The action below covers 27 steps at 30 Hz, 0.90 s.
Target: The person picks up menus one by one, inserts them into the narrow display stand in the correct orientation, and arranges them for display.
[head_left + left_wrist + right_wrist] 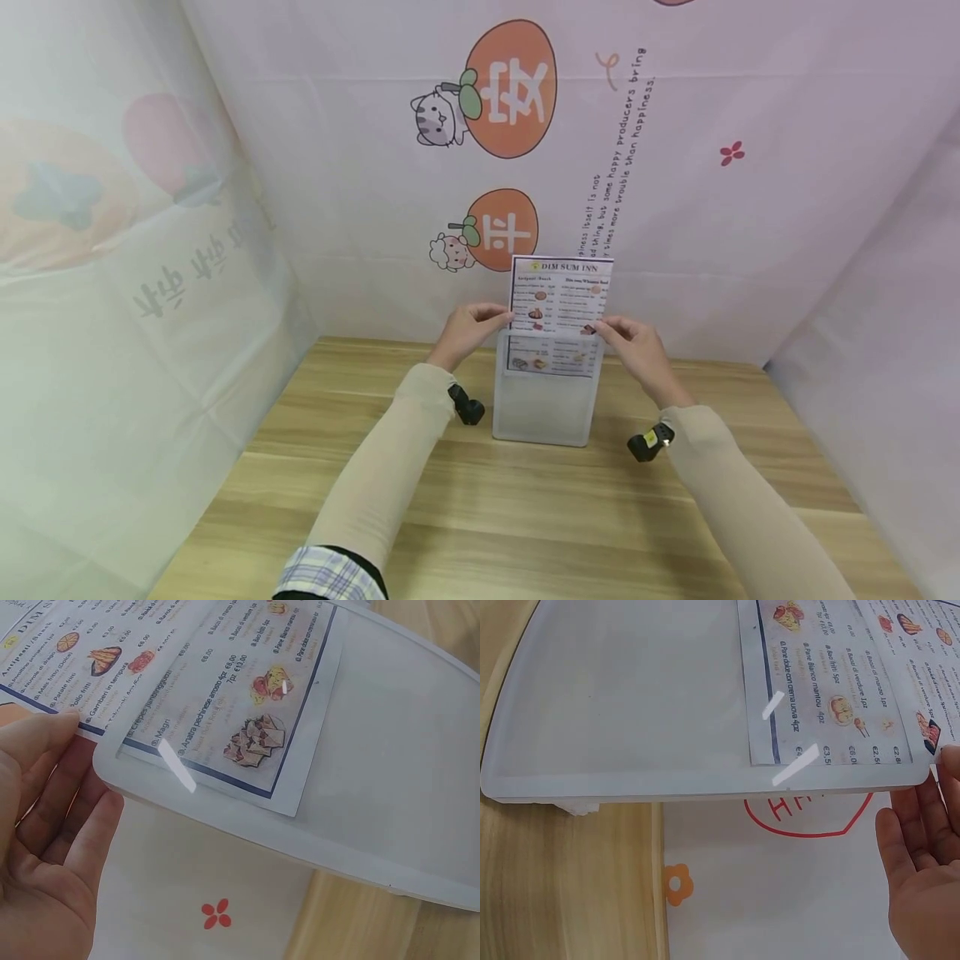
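Note:
A printed menu sheet (pixel 561 292) headed "DIM SUM INN" stands upright, its lower part inside a clear plastic sign holder (pixel 546 408) on the wooden table. My left hand (pixel 501 317) pinches the sheet's left edge just above the holder's top. My right hand (pixel 603 327) pinches the right edge at the same height. In the left wrist view the menu sheet (pixel 217 690) shows behind the holder's clear front (pixel 390 772), with my left hand (pixel 75 772) at its corner. In the right wrist view the menu sheet (pixel 832 682) sits in the holder (pixel 630 697), beside my right hand (pixel 922 825).
The wooden table (pixel 525 517) stretches toward me in front of the holder. Pale fabric backdrops (pixel 360 167) printed with orange fruit, cartoon animals and text close it in at the back and on both sides. Small black wrist cameras (pixel 467 407) hang under each forearm.

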Each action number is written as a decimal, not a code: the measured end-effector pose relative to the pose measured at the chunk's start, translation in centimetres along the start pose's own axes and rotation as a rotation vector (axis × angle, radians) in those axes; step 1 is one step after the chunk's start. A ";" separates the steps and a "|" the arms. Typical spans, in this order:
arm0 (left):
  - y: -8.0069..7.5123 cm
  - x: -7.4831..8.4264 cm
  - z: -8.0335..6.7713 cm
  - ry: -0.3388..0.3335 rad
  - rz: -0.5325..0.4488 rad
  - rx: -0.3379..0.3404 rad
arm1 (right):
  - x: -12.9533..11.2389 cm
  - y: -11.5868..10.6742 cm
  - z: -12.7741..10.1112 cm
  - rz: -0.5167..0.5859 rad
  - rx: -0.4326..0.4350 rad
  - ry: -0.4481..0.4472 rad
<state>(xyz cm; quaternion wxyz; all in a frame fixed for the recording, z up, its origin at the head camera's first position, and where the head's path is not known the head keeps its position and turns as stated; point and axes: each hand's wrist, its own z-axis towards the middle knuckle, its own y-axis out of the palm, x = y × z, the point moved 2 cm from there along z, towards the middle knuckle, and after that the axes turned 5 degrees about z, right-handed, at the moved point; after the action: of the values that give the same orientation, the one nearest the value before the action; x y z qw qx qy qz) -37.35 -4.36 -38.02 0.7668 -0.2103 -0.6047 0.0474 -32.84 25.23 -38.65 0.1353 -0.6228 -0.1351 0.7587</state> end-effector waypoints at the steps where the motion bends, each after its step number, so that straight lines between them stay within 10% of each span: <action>1: 0.0 -0.1 0.0 -0.003 -0.001 0.000 | 0.1 0.0 0.0 0.004 -0.003 0.001; 27: 0.3 -0.7 0.1 -0.013 0.013 -0.014 | 0.9 0.4 -0.4 0.034 -0.011 0.037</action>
<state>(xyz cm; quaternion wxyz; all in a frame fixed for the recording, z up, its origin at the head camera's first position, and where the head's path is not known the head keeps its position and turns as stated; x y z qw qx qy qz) -37.54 -4.32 -38.73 0.7611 -0.2191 -0.6085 0.0497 -32.68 25.27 -39.69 0.1212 -0.6397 -0.1261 0.7484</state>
